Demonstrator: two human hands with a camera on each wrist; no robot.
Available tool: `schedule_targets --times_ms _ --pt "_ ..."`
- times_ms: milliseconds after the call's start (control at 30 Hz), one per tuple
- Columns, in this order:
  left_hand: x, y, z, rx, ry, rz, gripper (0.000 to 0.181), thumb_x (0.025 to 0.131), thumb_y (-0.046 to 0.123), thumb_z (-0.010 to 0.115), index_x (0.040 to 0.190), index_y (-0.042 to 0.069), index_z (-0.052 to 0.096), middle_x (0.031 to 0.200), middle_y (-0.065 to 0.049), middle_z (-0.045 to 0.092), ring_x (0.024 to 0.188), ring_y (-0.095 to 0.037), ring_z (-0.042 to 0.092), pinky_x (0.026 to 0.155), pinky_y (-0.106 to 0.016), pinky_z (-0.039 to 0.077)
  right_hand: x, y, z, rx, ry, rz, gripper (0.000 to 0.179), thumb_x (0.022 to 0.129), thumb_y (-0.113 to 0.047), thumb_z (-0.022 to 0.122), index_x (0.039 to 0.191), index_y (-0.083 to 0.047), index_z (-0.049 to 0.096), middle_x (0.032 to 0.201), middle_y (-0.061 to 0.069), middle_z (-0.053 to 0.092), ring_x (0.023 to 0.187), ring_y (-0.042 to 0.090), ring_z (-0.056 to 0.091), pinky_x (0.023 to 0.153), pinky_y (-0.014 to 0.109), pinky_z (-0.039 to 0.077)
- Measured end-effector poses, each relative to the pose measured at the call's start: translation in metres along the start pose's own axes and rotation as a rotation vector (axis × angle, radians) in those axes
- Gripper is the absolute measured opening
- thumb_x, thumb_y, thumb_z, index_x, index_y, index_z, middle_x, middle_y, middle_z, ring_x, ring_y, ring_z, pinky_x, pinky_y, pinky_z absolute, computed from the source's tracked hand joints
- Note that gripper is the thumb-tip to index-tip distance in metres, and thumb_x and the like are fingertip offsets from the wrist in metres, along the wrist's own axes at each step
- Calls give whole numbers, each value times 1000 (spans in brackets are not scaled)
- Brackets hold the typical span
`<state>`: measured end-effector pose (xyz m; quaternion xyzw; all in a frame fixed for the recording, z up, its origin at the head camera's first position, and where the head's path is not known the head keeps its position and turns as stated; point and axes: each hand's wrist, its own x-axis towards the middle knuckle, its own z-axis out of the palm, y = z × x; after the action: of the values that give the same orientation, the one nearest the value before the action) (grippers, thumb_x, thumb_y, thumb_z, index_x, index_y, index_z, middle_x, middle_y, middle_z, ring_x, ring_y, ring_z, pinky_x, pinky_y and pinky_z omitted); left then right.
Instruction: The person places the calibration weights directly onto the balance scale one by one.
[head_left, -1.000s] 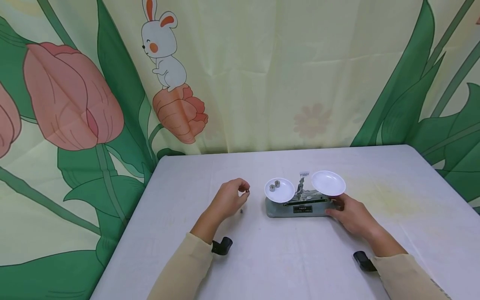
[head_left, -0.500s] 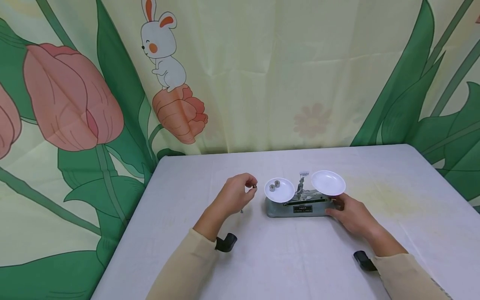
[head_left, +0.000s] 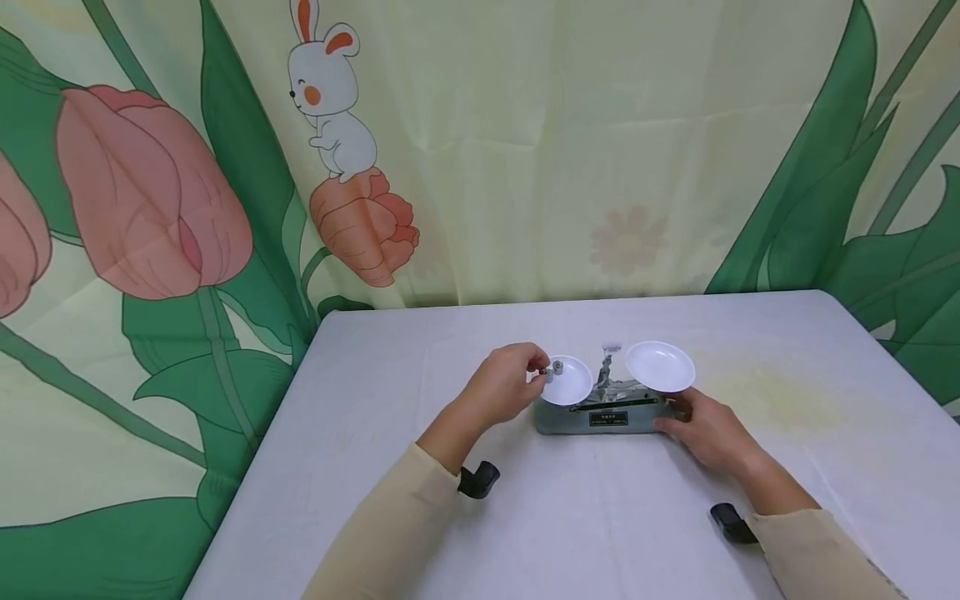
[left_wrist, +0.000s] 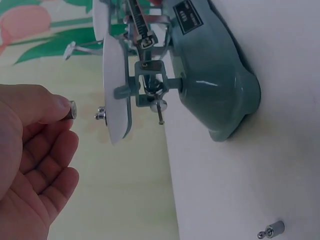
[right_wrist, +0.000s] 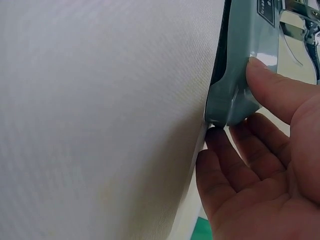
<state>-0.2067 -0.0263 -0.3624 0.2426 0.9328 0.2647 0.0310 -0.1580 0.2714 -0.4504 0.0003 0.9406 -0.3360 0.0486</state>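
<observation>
A balance scale with a grey-green base [head_left: 600,419] stands on the table. Its left pan [head_left: 572,392] is white and carries small metal weights [left_wrist: 100,114]; the right pan [head_left: 660,367] is bare. My left hand [head_left: 506,383] pinches a small cylindrical metal weight [left_wrist: 73,110] between thumb and fingers, right by the left pan's rim. In the left wrist view, a gap shows between that weight and the pan. My right hand [head_left: 705,427] grips the right end of the base, thumb on the front and fingers around the end, as the right wrist view shows.
Another metal weight [left_wrist: 274,229] lies on the white-covered table [head_left: 600,517] and is hidden in the head view. The scale's metal pointer [head_left: 606,367] rises between the pans. Behind the table hangs a printed curtain [head_left: 495,167].
My left hand has moved right and slightly up with the pinched weight, from beside the scale to the left pan's rim. The right hand has stayed on the base.
</observation>
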Motion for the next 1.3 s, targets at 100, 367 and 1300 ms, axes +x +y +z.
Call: schedule_targets --times_ms 100,367,1300 --pt "5 4 4 33 -9 17 16 94 15 71 109 10 69 102 1 66 93 -13 57 79 -19 51 0 1 0 3 -2 5 68 93 -21 70 145 8 38 141 35 46 124 54 47 99 67 38" --pt "17 7 17 123 14 82 14 95 17 69 107 11 71 102 1 70 92 -12 58 76 -19 50 1 0 1 6 9 -4 67 92 -20 70 145 7 39 140 34 47 124 54 48 100 67 37" --pt "31 12 38 200 58 68 12 95 21 69 106 20 73 104 9 70 110 -13 57 110 -53 26 -1 0 2 13 3 7 65 93 -18 70 145 6 39 140 34 47 124 54 47 99 66 38"
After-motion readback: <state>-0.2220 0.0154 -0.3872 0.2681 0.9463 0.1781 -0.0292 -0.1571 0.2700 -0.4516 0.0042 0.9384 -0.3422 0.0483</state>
